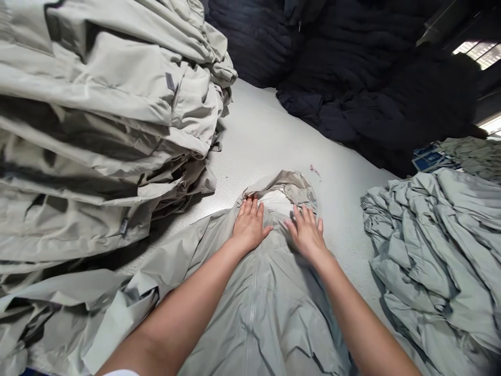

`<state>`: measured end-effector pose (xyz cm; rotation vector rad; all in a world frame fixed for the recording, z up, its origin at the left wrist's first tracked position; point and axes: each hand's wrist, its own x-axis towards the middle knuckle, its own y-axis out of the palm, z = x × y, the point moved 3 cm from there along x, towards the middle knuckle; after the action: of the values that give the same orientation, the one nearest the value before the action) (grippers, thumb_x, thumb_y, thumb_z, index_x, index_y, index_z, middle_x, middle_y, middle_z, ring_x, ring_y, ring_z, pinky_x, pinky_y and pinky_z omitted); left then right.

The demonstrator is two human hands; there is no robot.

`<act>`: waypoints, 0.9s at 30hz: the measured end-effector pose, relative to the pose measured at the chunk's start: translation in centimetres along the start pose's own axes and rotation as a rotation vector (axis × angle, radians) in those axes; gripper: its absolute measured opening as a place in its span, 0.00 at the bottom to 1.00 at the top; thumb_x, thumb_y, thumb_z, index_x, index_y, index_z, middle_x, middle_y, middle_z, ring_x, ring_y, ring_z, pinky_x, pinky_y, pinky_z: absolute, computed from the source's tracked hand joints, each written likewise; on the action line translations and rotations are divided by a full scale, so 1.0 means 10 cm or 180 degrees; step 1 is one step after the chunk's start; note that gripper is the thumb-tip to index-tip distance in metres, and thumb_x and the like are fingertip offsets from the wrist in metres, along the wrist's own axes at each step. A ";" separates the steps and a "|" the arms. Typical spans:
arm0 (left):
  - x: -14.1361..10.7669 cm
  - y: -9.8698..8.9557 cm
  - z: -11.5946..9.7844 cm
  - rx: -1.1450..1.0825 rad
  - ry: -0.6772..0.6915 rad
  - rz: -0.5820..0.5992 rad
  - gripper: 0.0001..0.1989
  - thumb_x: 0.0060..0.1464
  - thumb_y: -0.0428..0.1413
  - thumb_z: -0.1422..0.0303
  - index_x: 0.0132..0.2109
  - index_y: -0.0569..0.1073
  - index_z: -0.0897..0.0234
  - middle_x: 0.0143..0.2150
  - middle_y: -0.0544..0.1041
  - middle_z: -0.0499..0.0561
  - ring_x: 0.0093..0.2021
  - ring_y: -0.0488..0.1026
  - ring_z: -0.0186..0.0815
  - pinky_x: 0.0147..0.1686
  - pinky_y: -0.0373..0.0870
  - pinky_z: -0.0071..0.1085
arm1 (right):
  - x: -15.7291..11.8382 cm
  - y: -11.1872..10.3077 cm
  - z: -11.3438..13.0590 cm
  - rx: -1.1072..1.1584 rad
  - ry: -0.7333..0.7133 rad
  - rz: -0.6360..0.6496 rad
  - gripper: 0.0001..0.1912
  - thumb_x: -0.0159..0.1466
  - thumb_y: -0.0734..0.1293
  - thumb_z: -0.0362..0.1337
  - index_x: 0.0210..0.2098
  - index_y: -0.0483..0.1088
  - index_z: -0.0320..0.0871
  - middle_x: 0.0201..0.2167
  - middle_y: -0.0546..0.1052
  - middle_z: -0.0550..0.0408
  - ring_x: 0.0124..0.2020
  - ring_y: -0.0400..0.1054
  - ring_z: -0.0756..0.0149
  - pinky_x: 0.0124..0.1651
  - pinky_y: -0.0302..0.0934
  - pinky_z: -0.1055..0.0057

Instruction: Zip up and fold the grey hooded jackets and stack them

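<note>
Pale sage zip-front jacket (254,313), just the one, lying front up at the near edge of the counter (274,130), hood end pointing away! Two hands on it, both open, nothing gripped: the left hand (250,224) sits flat with fingers spread at the collar, and the right hand (307,235) presses flat just beside it, the zip running down between them. White lining (276,201) peeks out of the hood opening, right past the fingertips. Over on the left, one tall stack of folded jackets (97,120) in the same shade, two small grey tags (170,82) showing on its side. On the right, one rumpled heap of grey-green garments (434,250). Further back, one big dark navy pile (352,78), with blue printed cards (430,159) by the far right corner.
</note>
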<state>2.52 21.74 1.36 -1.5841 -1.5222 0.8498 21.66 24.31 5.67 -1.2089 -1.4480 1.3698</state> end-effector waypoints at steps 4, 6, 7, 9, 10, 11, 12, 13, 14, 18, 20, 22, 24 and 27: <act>-0.04 0.00 -0.02 0.0299 0.0130 0.0083 0.41 0.68 0.49 0.47 0.77 0.58 0.69 0.81 0.51 0.65 0.81 0.43 0.56 0.78 0.39 0.53 | -1.01 0.34 0.02 0.0084 -0.0768 0.0001 0.34 0.77 0.54 0.55 0.79 0.52 0.54 0.80 0.48 0.45 0.81 0.38 0.43 0.75 0.44 0.34; -0.05 0.01 -0.03 0.0474 0.0157 0.0115 0.40 0.69 0.47 0.46 0.78 0.58 0.65 0.81 0.51 0.62 0.81 0.43 0.56 0.78 0.37 0.53 | -1.23 0.49 -0.03 0.0171 -0.0866 -0.0016 0.34 0.77 0.54 0.55 0.78 0.52 0.53 0.80 0.48 0.46 0.81 0.37 0.44 0.75 0.44 0.34; -0.05 0.02 -0.03 0.0550 0.0154 0.0115 0.40 0.70 0.46 0.45 0.78 0.58 0.65 0.81 0.50 0.62 0.81 0.43 0.56 0.78 0.37 0.53 | -1.26 0.54 -0.05 0.0224 -0.0867 -0.0061 0.34 0.77 0.54 0.55 0.78 0.52 0.52 0.80 0.48 0.46 0.81 0.36 0.44 0.76 0.43 0.35; 0.00 0.04 -0.04 0.0679 0.0117 0.0083 0.39 0.70 0.43 0.45 0.78 0.57 0.65 0.81 0.50 0.62 0.81 0.43 0.56 0.78 0.37 0.54 | -1.19 0.58 -0.10 0.0339 -0.0843 -0.0166 0.34 0.77 0.55 0.55 0.78 0.53 0.52 0.80 0.48 0.47 0.81 0.35 0.45 0.77 0.40 0.36; 0.05 0.05 -0.04 0.0733 0.0102 0.0060 0.39 0.71 0.42 0.45 0.78 0.57 0.65 0.81 0.50 0.62 0.81 0.43 0.56 0.78 0.38 0.54 | -1.11 0.57 -0.11 0.0391 -0.0811 -0.0211 0.34 0.77 0.55 0.55 0.78 0.53 0.52 0.80 0.48 0.48 0.81 0.35 0.46 0.77 0.39 0.36; 0.11 0.06 -0.05 0.0780 0.0101 0.0040 0.39 0.71 0.41 0.46 0.78 0.57 0.65 0.81 0.50 0.62 0.81 0.43 0.56 0.78 0.38 0.54 | -1.04 0.56 -0.13 0.0436 -0.0769 -0.0244 0.34 0.77 0.55 0.55 0.78 0.53 0.52 0.80 0.48 0.48 0.81 0.35 0.46 0.77 0.39 0.37; 0.17 0.07 -0.06 0.0819 0.0115 0.0024 0.39 0.71 0.41 0.46 0.78 0.57 0.65 0.81 0.50 0.62 0.81 0.43 0.56 0.78 0.38 0.54 | -0.96 0.54 -0.14 0.0472 -0.0717 -0.0265 0.34 0.77 0.56 0.55 0.78 0.54 0.52 0.80 0.48 0.48 0.81 0.36 0.46 0.78 0.38 0.37; 0.24 0.08 -0.08 0.0849 0.0147 0.0013 0.39 0.71 0.41 0.46 0.78 0.57 0.65 0.81 0.51 0.62 0.81 0.43 0.56 0.78 0.38 0.54 | -0.89 0.52 -0.15 0.0501 -0.0658 -0.0278 0.34 0.77 0.56 0.55 0.78 0.54 0.51 0.80 0.49 0.48 0.81 0.36 0.46 0.78 0.38 0.37; 0.32 0.09 -0.09 0.0875 0.0185 0.0008 0.39 0.71 0.40 0.46 0.78 0.57 0.65 0.81 0.51 0.62 0.81 0.44 0.56 0.78 0.38 0.54 | -0.83 0.50 -0.16 0.0524 -0.0596 -0.0287 0.34 0.77 0.56 0.55 0.77 0.55 0.52 0.80 0.49 0.48 0.81 0.37 0.46 0.78 0.38 0.37; 0.63 0.13 -0.13 0.0956 0.0300 -0.0036 0.39 0.71 0.40 0.45 0.78 0.58 0.66 0.80 0.53 0.63 0.80 0.46 0.56 0.77 0.40 0.53 | -0.63 0.45 -0.19 0.0630 -0.0403 -0.0341 0.33 0.77 0.56 0.56 0.76 0.57 0.53 0.80 0.51 0.49 0.81 0.39 0.46 0.78 0.38 0.38; 0.75 0.15 -0.12 0.0993 0.0344 -0.0078 0.39 0.71 0.40 0.45 0.77 0.58 0.65 0.80 0.53 0.63 0.80 0.48 0.55 0.77 0.42 0.53 | -0.54 0.44 -0.21 0.0700 -0.0333 -0.0391 0.33 0.77 0.56 0.56 0.76 0.58 0.52 0.80 0.52 0.49 0.80 0.40 0.46 0.78 0.38 0.39; 0.84 0.15 -0.11 0.1024 0.0379 -0.0113 0.39 0.71 0.39 0.45 0.77 0.59 0.65 0.80 0.54 0.63 0.80 0.49 0.55 0.77 0.42 0.52 | -0.45 0.44 -0.23 0.0763 -0.0287 -0.0424 0.33 0.77 0.55 0.56 0.76 0.59 0.52 0.79 0.52 0.50 0.80 0.40 0.46 0.78 0.37 0.40; 0.92 0.13 -0.11 0.1061 0.0374 -0.0077 0.39 0.71 0.39 0.45 0.77 0.59 0.65 0.80 0.54 0.64 0.80 0.48 0.54 0.77 0.42 0.52 | -0.36 0.43 -0.24 0.0809 -0.0264 -0.0419 0.33 0.77 0.55 0.56 0.76 0.59 0.52 0.79 0.53 0.50 0.80 0.40 0.47 0.79 0.36 0.41; 1.00 0.03 -0.17 0.1197 0.0261 0.0345 0.40 0.72 0.36 0.46 0.79 0.52 0.66 0.82 0.47 0.64 0.81 0.43 0.54 0.77 0.40 0.52 | -0.28 0.42 -0.25 0.0847 -0.0235 -0.0388 0.33 0.77 0.55 0.56 0.76 0.58 0.52 0.79 0.52 0.50 0.81 0.40 0.48 0.79 0.36 0.41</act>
<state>4.78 31.62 2.36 -1.4113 -1.1468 1.0492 25.21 22.03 1.95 -0.8952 -1.3170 1.4813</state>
